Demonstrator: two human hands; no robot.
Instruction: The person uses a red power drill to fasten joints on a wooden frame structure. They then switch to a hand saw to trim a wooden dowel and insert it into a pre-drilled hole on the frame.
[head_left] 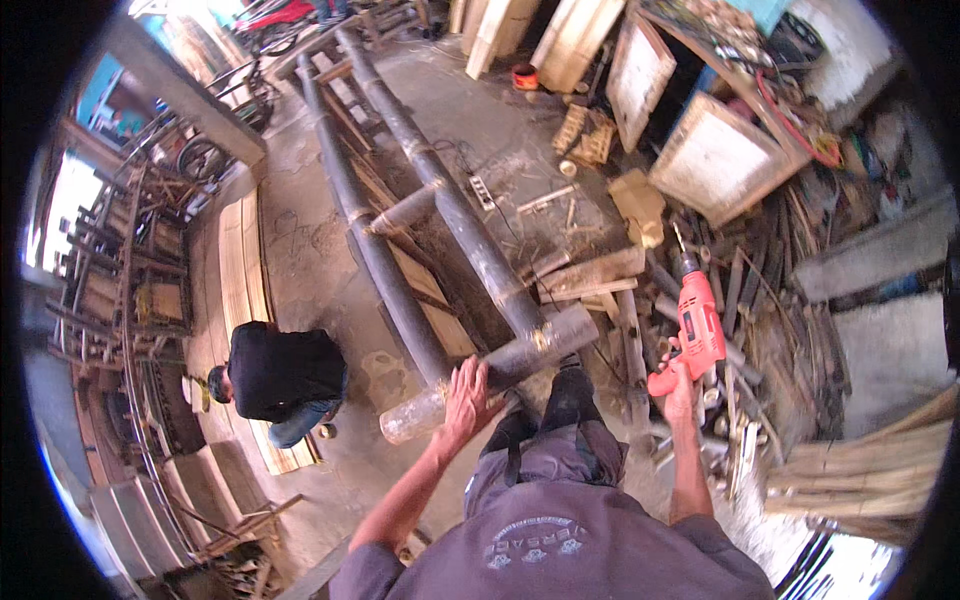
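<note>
My right hand (678,388) is wrapped round the handle of a red power drill (702,325), held up to the right with its bit (680,238) pointing away from me. My left hand (468,402) lies with its fingers stretched out on a thick, mottled round crosspiece (515,362) in front of my legs. From that crosspiece two long dark round poles (465,230) run away from me. A shorter round rung (405,208) joins them partway along. Pale material shows at the joints near the crosspiece.
A person in a black top (285,372) crouches at left beside long wooden strips (243,260). A white power strip (482,193) lies right of the frame. Wood offcuts (595,275) and pale-faced panels (715,160) crowd the right side. An orange tub (524,77) stands farther back.
</note>
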